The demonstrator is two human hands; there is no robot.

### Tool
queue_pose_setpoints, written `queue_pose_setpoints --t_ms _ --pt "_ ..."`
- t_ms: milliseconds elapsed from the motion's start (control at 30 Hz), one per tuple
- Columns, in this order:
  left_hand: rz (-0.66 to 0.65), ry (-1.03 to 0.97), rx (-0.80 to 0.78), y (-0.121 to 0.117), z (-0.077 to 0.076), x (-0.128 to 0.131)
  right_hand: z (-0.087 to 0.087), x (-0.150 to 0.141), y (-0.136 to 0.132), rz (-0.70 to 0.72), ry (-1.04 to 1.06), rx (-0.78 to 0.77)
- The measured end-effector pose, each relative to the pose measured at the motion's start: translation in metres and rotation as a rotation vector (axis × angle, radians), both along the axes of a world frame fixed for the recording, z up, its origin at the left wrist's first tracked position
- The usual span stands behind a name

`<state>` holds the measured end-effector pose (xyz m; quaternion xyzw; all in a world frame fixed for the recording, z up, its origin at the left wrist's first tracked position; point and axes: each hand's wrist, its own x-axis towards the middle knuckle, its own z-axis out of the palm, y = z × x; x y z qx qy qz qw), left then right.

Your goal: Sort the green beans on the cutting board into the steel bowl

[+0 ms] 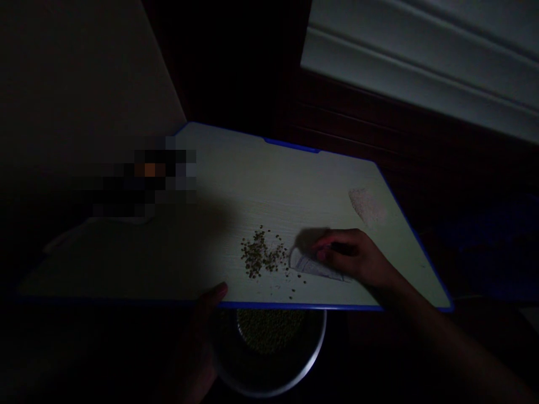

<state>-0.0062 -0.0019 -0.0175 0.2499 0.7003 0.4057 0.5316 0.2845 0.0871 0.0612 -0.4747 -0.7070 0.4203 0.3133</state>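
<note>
The scene is very dark. My right hand [357, 258] rests on a pale table [261, 191] with a blue rim, its fingers pinched on a folded piece of white paper [309, 265] whose edge points left at a small pile of green beans [261, 255]. My left hand [197, 342] is below the table's front edge, holding the rim of a round metal bowl [269, 348] with its thumb up against the edge. The bowl holds more green beans [269, 328] and sits just under the pile.
A small heap of white grains [367, 205] lies on the table at the back right. A blurred-out patch [143, 174] covers the table's left part. A pale moulded wall panel [421, 62] runs across the upper right. The surroundings are too dark to make out.
</note>
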Motion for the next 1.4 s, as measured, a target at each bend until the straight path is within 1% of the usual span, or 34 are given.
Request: queue_pose_setpoints --t_ms 67,133,167,267,333,400,467,533,667,733,800,867,933,1000,1167,1233,1300,1400 --pt "0.056 -0.075 -0.02 0.001 0.004 0.005 -0.002 0.004 0.0 0.022 0.0 -0.007" --pt "0.081 -0.18 -0.049 0.005 0.013 0.01 -0.004 0.009 0.0 0.027 0.006 -0.012" --pt "0.133 -0.226 -0.123 0.008 0.019 0.012 -0.005 0.012 0.001 0.028 0.012 -0.014" --pt "0.18 -0.28 -0.151 0.014 0.029 0.016 -0.005 0.021 0.002 0.06 0.017 -0.046" --pt "0.204 -0.276 -0.145 0.015 0.03 0.018 -0.003 0.025 0.003 0.091 0.011 -0.084" --pt "0.218 -0.259 -0.136 0.013 0.028 0.018 -0.001 0.027 0.003 0.124 0.008 -0.127" --pt "0.205 -0.248 -0.129 0.011 0.024 0.017 0.0 0.028 0.002 0.158 0.008 -0.171" --pt "0.154 -0.229 -0.098 0.007 0.017 0.014 0.0 0.028 0.001 0.185 0.011 -0.21" --pt "0.017 -0.097 0.048 0.0 0.002 0.006 -0.004 0.025 -0.002 0.228 0.025 -0.269" --pt "-0.017 -0.06 0.076 -0.001 -0.004 0.004 -0.005 0.022 -0.003 0.256 0.03 -0.291" --pt "-0.004 -0.024 0.082 -0.001 -0.008 0.005 -0.005 0.018 -0.004 0.277 0.036 -0.306" --pt "0.048 0.039 0.108 -0.001 -0.009 0.006 -0.004 0.015 -0.005 0.285 0.045 -0.31" --pt "0.08 0.1 0.117 0.0 -0.008 0.007 -0.002 0.013 -0.005 0.3 0.051 -0.303" --pt "0.069 0.114 0.117 0.0 -0.007 0.007 -0.001 0.012 -0.005 0.319 0.05 -0.291" --pt "-0.003 -0.026 0.053 0.0 -0.006 0.003 -0.002 0.012 -0.004 0.323 0.025 -0.238" --pt "-0.006 -0.066 0.017 0.001 -0.006 0.002 -0.004 0.013 -0.003 0.293 0.014 -0.19" --pt "-0.018 -0.093 -0.001 0.002 -0.007 0.002 -0.005 0.015 -0.002 0.231 0.007 -0.14" --pt "0.008 -0.064 0.006 0.001 -0.008 0.003 -0.006 0.016 0.001 0.14 -0.006 -0.058"
